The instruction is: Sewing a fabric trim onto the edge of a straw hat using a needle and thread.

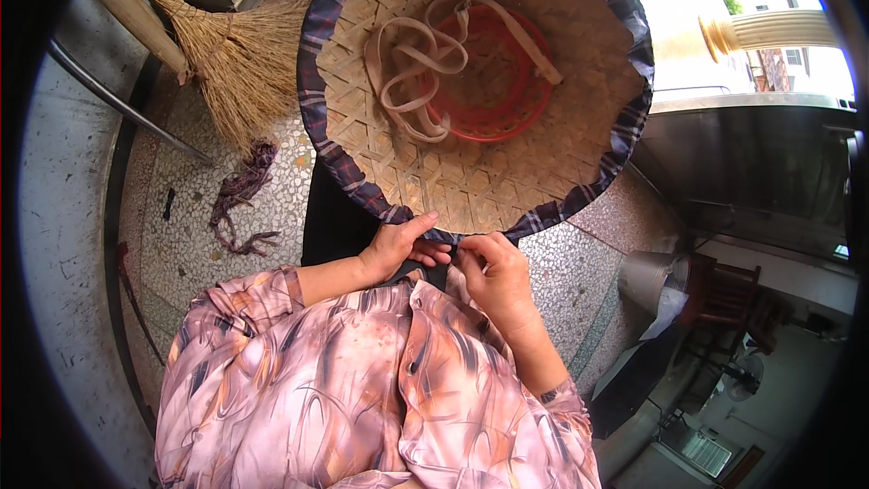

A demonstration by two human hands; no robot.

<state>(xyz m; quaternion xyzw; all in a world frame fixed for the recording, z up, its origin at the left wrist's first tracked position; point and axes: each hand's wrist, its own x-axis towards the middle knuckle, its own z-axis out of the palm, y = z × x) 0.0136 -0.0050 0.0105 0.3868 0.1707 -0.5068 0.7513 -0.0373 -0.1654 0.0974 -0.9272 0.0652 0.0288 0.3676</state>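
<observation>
1. Patterned shirt (299, 380), worn; nearest item.
2. Left hand (394, 249): clamped on the near rim of item 4, thumb on the inner face, fingers beneath; presumably to steady the edge.
3. Right hand (493, 276): thumb and forefinger together at the same rim, just beside the left; anything between them is too small to tell. The closeness suggests fine work on one short stretch of edge.
4. Woven round piece (579, 118), hat-like, directly before the person, hollow side up, probably so that rim and interior stay in view. Plaid edging (315, 100) wraps the rim, likely to cover rough ends.
5. Inside item 4: red openwork ring (493, 135), near its centre; pale strap (523, 42), loosely looped across it, perhaps kept there clear of the rim.
6. Dark cloth (335, 217), below the rim.
7. Speckled floor (181, 208), bearing a purplish tangle (240, 186) and, beyond, a straw broom (240, 54), bristles down.
8. Metal pail (644, 279), right; farther, a wooden chair (724, 290) and a fan (744, 376).
</observation>
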